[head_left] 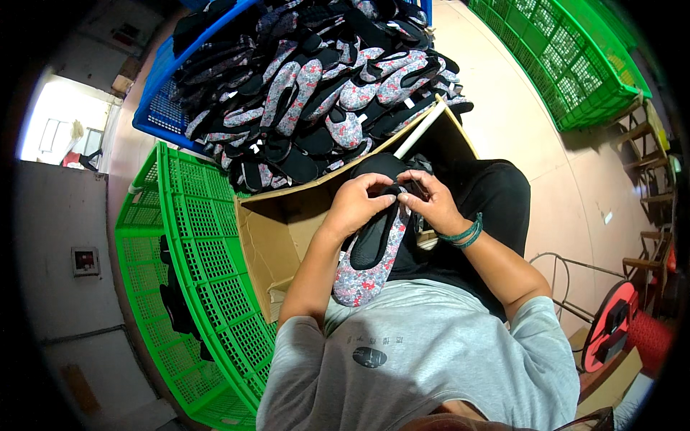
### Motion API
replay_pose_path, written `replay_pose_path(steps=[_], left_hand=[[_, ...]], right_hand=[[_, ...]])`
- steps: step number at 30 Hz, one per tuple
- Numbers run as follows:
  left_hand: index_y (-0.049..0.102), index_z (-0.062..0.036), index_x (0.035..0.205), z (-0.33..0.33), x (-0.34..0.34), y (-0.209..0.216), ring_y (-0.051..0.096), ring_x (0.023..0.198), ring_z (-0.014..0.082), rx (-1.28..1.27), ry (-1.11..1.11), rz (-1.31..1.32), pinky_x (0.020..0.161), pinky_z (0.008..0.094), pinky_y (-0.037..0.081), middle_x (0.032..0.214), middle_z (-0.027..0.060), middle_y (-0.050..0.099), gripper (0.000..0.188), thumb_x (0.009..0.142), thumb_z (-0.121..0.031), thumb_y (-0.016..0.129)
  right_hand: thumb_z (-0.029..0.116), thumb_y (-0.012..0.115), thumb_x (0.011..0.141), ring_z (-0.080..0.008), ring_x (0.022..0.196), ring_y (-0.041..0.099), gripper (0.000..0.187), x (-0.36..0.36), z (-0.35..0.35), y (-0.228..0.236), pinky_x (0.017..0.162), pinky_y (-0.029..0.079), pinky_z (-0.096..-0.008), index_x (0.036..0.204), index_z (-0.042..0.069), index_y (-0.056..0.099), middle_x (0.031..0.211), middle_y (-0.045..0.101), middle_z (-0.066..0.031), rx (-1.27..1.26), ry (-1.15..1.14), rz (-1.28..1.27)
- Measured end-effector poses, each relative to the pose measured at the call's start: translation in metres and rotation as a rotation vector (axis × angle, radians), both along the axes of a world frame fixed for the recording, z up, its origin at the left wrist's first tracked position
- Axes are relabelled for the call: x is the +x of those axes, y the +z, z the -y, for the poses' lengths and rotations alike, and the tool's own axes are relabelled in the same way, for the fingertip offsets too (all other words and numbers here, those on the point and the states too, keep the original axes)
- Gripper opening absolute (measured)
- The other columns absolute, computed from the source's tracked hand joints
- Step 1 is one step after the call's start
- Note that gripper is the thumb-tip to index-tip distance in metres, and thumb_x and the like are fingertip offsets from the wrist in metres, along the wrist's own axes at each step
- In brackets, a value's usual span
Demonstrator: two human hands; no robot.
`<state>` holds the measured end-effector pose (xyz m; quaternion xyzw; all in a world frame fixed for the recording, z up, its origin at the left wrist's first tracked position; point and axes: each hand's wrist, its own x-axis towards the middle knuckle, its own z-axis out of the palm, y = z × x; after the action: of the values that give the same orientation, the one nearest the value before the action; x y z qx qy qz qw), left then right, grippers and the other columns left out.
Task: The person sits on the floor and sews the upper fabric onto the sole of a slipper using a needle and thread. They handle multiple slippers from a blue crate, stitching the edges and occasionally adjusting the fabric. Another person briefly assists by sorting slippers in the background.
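Both my hands hold one slipper (366,276), a soft slip-on with a grey, red and white floral upper and black lining. Its patterned toe points toward my body, and the opening faces up. My left hand (359,205) pinches the black heel edge between thumb and fingers. Opposite it, my right hand (433,203) pinches the same edge, the thumbs nearly touching. Just beyond my fingers lies a rounded black piece (379,165), partly hidden. Under the slipper are my black-trousered legs (496,194).
A heap of similar slippers (309,93) spills from a blue crate (159,100) ahead. An open cardboard box (266,230) stands before me. Green crates sit at left (194,251) and far right (560,65). A red spool (611,323) is at lower right.
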<state>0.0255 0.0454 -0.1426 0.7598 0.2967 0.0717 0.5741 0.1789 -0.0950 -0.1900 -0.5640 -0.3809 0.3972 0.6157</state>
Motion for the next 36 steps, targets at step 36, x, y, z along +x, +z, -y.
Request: replay_pose_path(steps=[36], left_hand=[[0.066,-0.0017,0.096,0.014,-0.06,0.033,0.062,0.101,0.0301,0.412,0.11,0.002,0.09,0.0361,0.048,0.105,0.0143,0.065,0.022,0.074,-0.002,0.064]], right_hand=[[0.024,0.075,0.084,-0.0146,0.078,0.057,0.032,0.001,0.004,0.0,0.07,0.047,-0.0284,0.109,0.006,0.066,0.089,0.062,-0.0058,0.01,-0.018,0.251]])
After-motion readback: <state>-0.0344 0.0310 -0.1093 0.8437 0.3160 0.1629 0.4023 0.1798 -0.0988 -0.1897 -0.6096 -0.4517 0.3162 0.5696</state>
